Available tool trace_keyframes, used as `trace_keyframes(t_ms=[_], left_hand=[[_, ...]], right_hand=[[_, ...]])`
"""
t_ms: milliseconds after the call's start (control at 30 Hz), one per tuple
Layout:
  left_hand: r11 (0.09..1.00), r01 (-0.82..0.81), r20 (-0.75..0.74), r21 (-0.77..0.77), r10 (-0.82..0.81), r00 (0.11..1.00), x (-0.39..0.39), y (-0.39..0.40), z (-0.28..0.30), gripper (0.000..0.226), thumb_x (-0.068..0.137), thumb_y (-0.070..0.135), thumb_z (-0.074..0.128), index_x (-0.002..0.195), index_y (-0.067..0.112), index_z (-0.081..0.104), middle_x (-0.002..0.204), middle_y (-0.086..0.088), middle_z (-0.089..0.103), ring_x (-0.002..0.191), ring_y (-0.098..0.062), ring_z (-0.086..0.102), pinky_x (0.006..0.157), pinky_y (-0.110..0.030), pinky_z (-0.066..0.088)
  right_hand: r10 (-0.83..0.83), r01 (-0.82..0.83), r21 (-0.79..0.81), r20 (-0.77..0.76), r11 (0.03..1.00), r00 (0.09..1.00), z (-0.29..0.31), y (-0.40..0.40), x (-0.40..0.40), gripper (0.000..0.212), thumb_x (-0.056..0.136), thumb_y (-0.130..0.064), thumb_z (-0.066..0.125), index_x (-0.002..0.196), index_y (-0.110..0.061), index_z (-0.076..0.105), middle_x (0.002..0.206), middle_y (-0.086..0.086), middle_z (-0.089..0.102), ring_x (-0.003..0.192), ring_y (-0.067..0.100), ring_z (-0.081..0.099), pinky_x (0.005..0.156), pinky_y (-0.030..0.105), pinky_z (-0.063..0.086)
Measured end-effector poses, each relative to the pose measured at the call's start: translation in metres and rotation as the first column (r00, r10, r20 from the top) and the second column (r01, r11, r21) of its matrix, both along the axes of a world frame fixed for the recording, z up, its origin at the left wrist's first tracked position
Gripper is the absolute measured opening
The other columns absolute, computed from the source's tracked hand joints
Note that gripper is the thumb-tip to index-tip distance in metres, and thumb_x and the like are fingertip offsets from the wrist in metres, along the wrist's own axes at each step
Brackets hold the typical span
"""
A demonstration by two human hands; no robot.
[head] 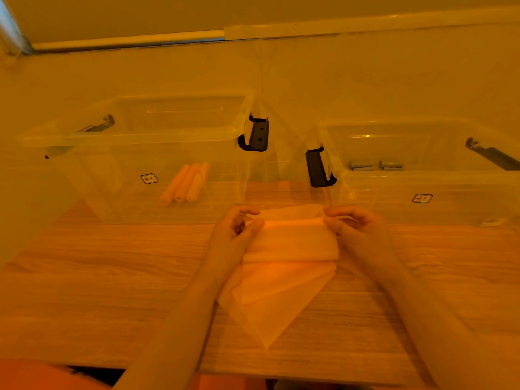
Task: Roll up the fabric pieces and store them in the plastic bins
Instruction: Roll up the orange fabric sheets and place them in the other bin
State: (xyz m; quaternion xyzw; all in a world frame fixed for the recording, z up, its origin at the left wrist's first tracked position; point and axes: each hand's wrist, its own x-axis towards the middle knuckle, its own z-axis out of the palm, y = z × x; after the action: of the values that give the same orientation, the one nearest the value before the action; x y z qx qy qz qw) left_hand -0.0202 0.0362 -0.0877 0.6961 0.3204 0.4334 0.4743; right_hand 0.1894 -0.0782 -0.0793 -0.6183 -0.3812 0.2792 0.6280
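Head view, big to small. Light wood-grain tabletop (112,291) carries everything; it gives a flat base to roll against, probably why the work sits near the front edge, close to the person.

Left clear plastic bin with black latch handles (84,136) stands beyond the left fingertips. Three peach fabric rolls (185,182) lie side by side on its floor, so finished peach pieces seem to go here. Right clear plastic bin with black latch handles (422,181) stands just past the right fingertips and holds small grey-blue fabric rolls (374,165), apparently sorted by colour. Both bins are lidless and close, so a drop-in needs only a short reach.

Thin peach fabric piece (289,274) lies flat between the two hands. Its far edge is turned into a narrow roll right at the fingertips, while the loose remainder trails toward the person to a point below the wrists.

Left hand (236,235) pinches the roll's left end, thumb and curled fingers on it. Right hand (357,229) pinches the right end the same way. Gripping both ends likely keeps the roll even and tight. Exact finger overlap is blurred.

Judgement: rolling barely started, most of the piece unrolled; storing not yet done, left bin the likely target.
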Motion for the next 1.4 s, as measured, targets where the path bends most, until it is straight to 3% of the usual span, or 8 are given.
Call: trace_keyframes(t_ms=[100,267,433,567,667,767,967,1400], left_hand=[[1.000,0.000,0.012,-0.003,0.000,1.000,0.0016,-0.0001,0.0013,0.018,0.087,0.008,0.065,0.081,0.025,0.064,0.063,0.015,0.057,0.057,0.000,0.047,0.050,-0.015,0.036],[0.994,0.026,0.023,-0.104,-0.024,0.999,0.0005,-0.0018,0.0030,0.027,0.080,-0.001,0.069,0.088,0.026,0.066,0.090,0.006,0.067,0.080,-0.008,0.063,0.064,-0.019,0.052],[0.999,-0.012,0.003,-0.034,0.012,1.000,0.0006,-0.0027,0.0050,0.020,0.082,0.007,0.071,0.080,0.027,0.067,0.078,0.012,0.067,0.075,-0.006,0.061,0.065,-0.025,0.049],[0.998,0.012,0.025,-0.065,-0.011,1.000,0.0016,-0.0021,0.0034,0.023,0.083,0.009,0.069,0.089,0.031,0.066,0.082,0.006,0.065,0.074,-0.010,0.061,0.064,-0.029,0.050],[1.000,0.023,0.034,-0.016,-0.022,0.999,0.0000,-0.0012,0.0026,0.020,0.085,0.015,0.068,0.089,0.034,0.063,0.067,0.010,0.055,0.062,-0.008,0.050,0.053,-0.023,0.040],[1.000,0.013,0.021,0.012,-0.013,1.000,0.0002,-0.0023,0.0040,0.016,0.088,0.010,0.064,0.085,0.026,0.063,0.072,0.010,0.058,0.064,-0.006,0.052,0.055,-0.020,0.040],[0.996,0.028,0.010,-0.085,-0.027,1.000,-0.0003,-0.0027,0.0038,0.027,0.082,0.003,0.069,0.089,0.028,0.064,0.095,0.005,0.067,0.085,-0.008,0.065,0.069,-0.020,0.052],[0.998,0.012,0.056,-0.059,-0.008,0.998,0.0013,-0.0022,0.0031,0.021,0.083,0.005,0.068,0.088,0.025,0.064,0.082,0.007,0.065,0.072,-0.007,0.059,0.060,-0.020,0.046]], right_hand=[[0.006,-0.008,-0.030,-0.053,1.000,0.999,-0.0019,0.0000,0.0000,0.013,0.081,-0.015,0.070,0.090,-0.023,0.071,0.103,-0.007,0.069,0.096,0.010,0.065,0.079,0.032,0.056],[0.010,-0.013,-0.046,-0.060,0.999,0.998,-0.0002,-0.0017,0.0001,0.019,0.079,-0.010,0.071,0.093,-0.023,0.070,0.099,-0.006,0.070,0.089,0.010,0.068,0.069,0.028,0.059],[-0.014,0.014,-0.019,-0.030,1.000,0.999,0.0023,-0.0017,-0.0022,0.012,0.081,-0.016,0.070,0.088,-0.025,0.067,0.096,-0.004,0.069,0.084,0.011,0.068,0.064,0.027,0.058],[0.016,-0.015,0.013,-0.088,1.000,0.996,0.0046,-0.0025,-0.0046,0.012,0.085,-0.012,0.066,0.093,-0.021,0.066,0.097,-0.004,0.066,0.077,0.003,0.067,0.054,0.018,0.054],[0.016,-0.017,-0.010,-0.106,1.000,0.994,0.0036,-0.0014,-0.0040,0.014,0.085,-0.012,0.066,0.092,-0.023,0.069,0.103,-0.006,0.067,0.090,0.009,0.066,0.065,0.025,0.057],[0.004,-0.008,-0.036,-0.102,0.999,0.995,0.0026,-0.0001,-0.0033,0.013,0.083,-0.013,0.067,0.090,-0.023,0.071,0.103,-0.007,0.069,0.096,0.012,0.065,0.077,0.033,0.057],[0.005,-0.014,-0.080,-0.112,0.997,0.994,0.0043,-0.0014,-0.0033,0.018,0.080,-0.011,0.070,0.095,-0.020,0.070,0.102,-0.008,0.068,0.088,0.012,0.067,0.060,0.021,0.056],[0.032,-0.036,-0.035,-0.108,0.999,0.994,0.0029,-0.0005,-0.0006,0.020,0.080,-0.012,0.070,0.096,-0.023,0.070,0.099,-0.006,0.070,0.093,0.014,0.067,0.076,0.036,0.058]])
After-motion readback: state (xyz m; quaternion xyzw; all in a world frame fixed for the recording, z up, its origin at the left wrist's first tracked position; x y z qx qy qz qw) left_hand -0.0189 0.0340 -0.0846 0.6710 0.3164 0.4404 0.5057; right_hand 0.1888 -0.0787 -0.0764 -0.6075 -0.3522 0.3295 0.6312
